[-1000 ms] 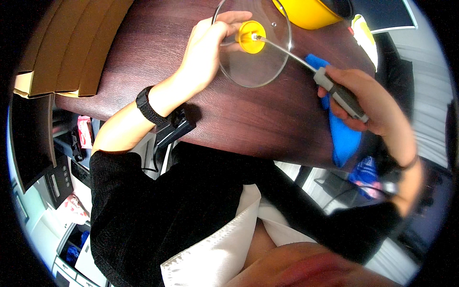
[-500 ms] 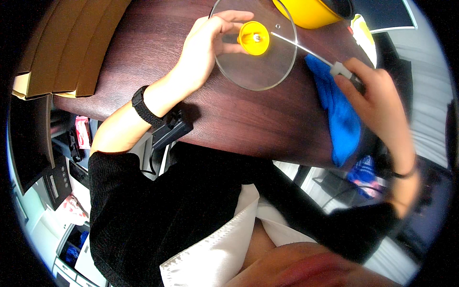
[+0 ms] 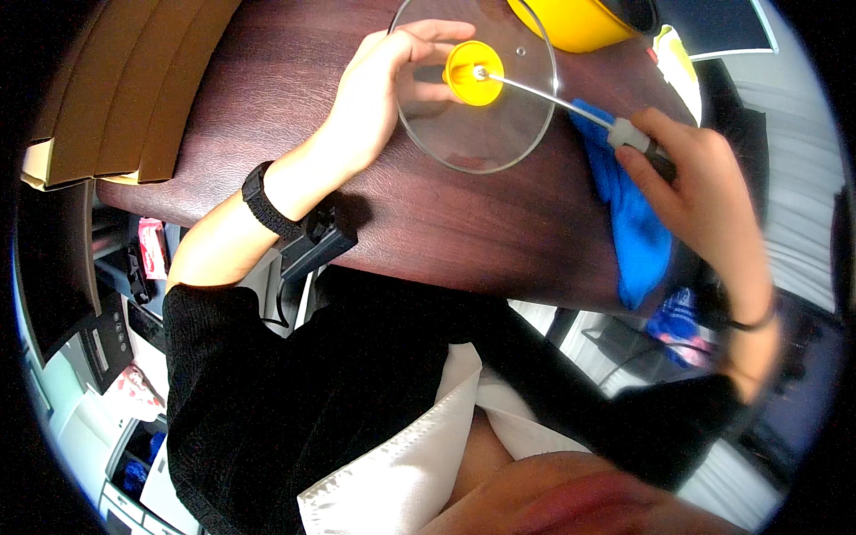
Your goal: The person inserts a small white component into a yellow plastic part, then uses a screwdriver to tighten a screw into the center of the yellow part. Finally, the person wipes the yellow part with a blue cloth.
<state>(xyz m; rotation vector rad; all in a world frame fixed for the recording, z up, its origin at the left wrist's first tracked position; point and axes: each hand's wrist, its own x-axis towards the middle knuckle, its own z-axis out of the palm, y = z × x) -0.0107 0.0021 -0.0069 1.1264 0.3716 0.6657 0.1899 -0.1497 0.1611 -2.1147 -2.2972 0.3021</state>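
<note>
A round clear glass lid [image 3: 508, 134] is held up over the table, tilted so its face shows. My left hand [image 3: 370, 102] is closed on the lid's yellow knob [image 3: 464, 91], its fingers curled around the knob's left side. A small metal screw [image 3: 481, 73] sits in the middle of the knob. In my right hand [image 3: 700, 174] is a screwdriver [image 3: 629, 135] with a grey and dark handle and a long thin shaft. It slants in from the right, its tip at the screw head.
Beyond the lid stands a yellow pot [image 3: 575, 27] with a dark inside. A blue cloth [image 3: 640, 245] lies along the right side of the dark reddish-brown table [image 3: 285, 80]. Cardboard [image 3: 134, 89] stands at the far left. A dark box-shaped device [image 3: 321, 241] sits below my left wrist.
The screwdriver's tip has moved left and slightly down, from apart from the screw onto it. My right hand has shifted slightly left; my left hand and the lid stay nearly in place.
</note>
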